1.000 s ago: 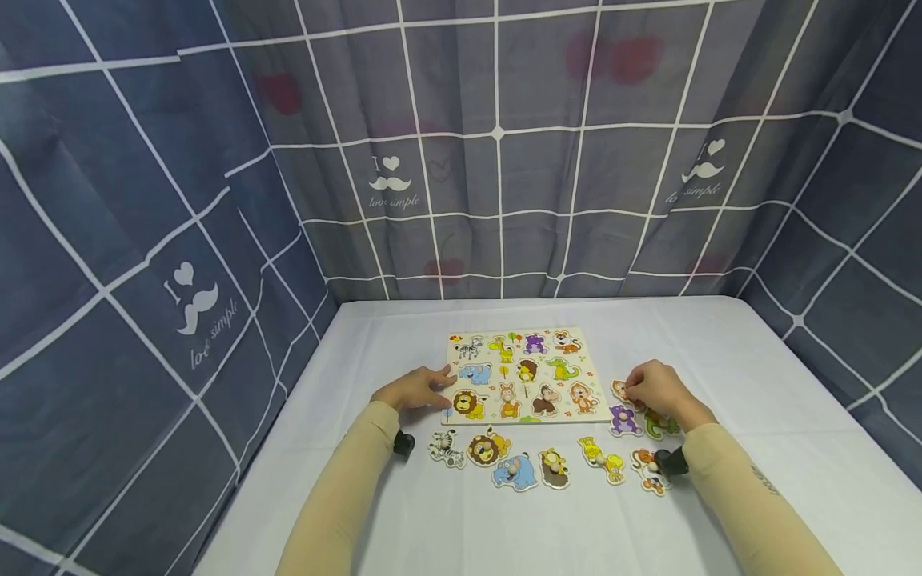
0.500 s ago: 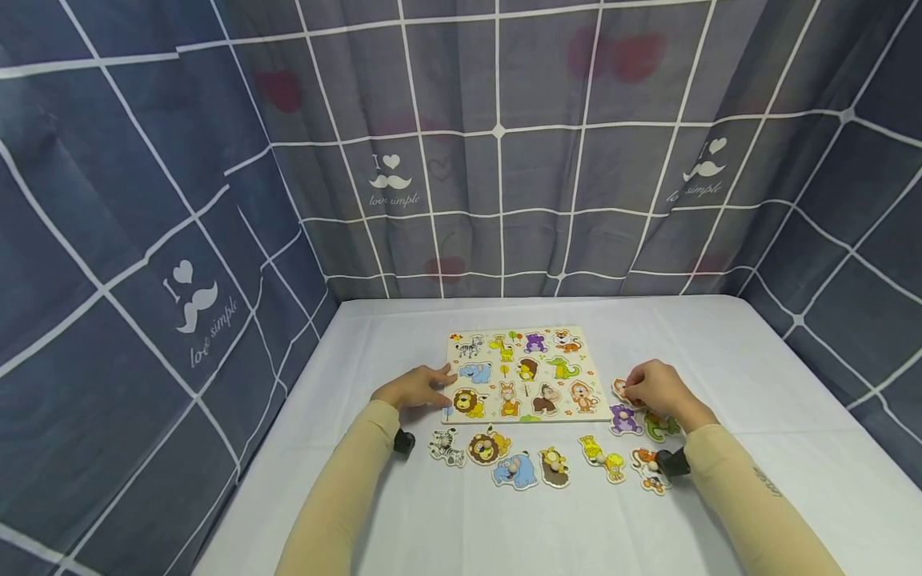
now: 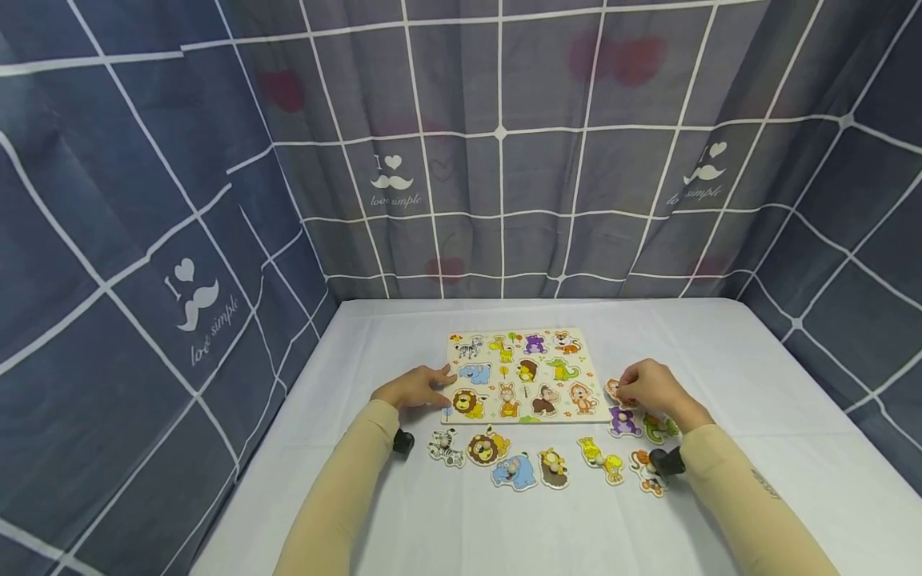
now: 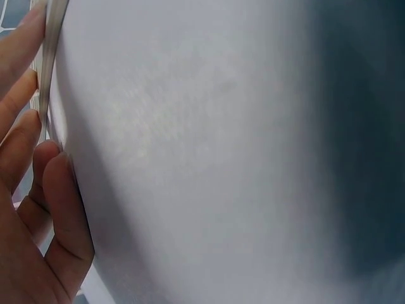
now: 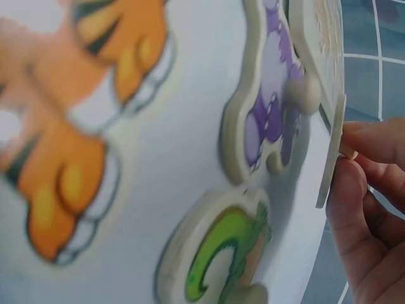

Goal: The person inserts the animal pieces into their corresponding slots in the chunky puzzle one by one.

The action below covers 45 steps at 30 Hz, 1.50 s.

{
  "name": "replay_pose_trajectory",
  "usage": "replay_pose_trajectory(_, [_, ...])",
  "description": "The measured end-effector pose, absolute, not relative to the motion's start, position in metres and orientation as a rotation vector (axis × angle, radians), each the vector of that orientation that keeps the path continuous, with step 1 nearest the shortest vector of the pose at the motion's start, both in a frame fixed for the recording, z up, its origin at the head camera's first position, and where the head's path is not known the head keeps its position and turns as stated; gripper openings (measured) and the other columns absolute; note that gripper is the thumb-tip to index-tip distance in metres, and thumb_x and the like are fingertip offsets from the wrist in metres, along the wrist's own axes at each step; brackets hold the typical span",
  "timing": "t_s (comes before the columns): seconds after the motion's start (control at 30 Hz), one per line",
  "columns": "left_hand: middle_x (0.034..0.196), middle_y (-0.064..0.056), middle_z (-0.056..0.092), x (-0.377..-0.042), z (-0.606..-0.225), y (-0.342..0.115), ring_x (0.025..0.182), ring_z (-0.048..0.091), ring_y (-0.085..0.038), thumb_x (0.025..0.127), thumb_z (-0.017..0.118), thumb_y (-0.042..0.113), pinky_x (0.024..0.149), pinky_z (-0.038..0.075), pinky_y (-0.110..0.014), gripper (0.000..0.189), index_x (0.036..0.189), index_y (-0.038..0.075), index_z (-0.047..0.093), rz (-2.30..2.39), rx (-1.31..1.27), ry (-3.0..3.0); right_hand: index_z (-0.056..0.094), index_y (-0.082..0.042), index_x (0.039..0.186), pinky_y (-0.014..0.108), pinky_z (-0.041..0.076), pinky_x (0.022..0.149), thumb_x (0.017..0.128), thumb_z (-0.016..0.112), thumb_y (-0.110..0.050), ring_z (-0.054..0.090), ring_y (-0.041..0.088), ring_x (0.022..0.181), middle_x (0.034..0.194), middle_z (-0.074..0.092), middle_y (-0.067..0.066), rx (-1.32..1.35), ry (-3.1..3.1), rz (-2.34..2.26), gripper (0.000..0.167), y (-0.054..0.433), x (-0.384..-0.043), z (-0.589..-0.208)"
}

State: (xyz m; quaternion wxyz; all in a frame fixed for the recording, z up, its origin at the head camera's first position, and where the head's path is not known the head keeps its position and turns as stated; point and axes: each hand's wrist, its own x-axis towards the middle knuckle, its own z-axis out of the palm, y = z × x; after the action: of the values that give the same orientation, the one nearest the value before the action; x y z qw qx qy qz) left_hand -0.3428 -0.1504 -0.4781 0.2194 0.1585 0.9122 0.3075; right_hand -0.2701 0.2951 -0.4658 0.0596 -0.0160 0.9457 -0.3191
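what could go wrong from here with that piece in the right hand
The right hand pinches a flat orange-and-white wooden puzzle piece with only its fingertips, so it might slip or twist.

It is close to the purple wooden animal piece with a round knob, so a low move might nudge that one.

The small black wrist-worn device overlaps the orange striped wooden piece in the head view; a dropping wrist might bump it.

Head view evenly bright; tiger piece (image 5: 76, 168) blurred, patched with glare.
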Motion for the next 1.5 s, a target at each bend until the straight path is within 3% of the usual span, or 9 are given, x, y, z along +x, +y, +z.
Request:
replay_pose_trajectory(1.3, [0.162,0.008,0.031,-0.343,-0.476,-0.151,0.155,0.019,-0.029,0.082,0.081,0.026,0.127,0.013,-0.052,0.064,0.140,0.022,0.057,0.861,0.429,2.519,0.068,-0.006,0.072,0.026,0.046,0.054,0.083,0.073,-0.008,0.054,0.013,0.059,0.063,0.063,0.000,-0.230,2.856,-0.952,0.012,0.260,-0.284,-0.463])
replay_pose_trajectory(1.5, [0.162,0.009,0.031,-0.342,-0.477,-0.151,0.155,0.019,-0.029,0.081,0.081,0.027,0.127,0.012,-0.052,0.064,0.140,0.022,0.058,0.852,0.427,2.522,0.069,-0.005,0.072,0.025,0.051,0.054,0.083,0.074,-0.005,0.058,0.013,0.057,0.064,0.066,0.001,-0.240,2.809,-0.981,0.012,0.250,-0.285,-0.464])
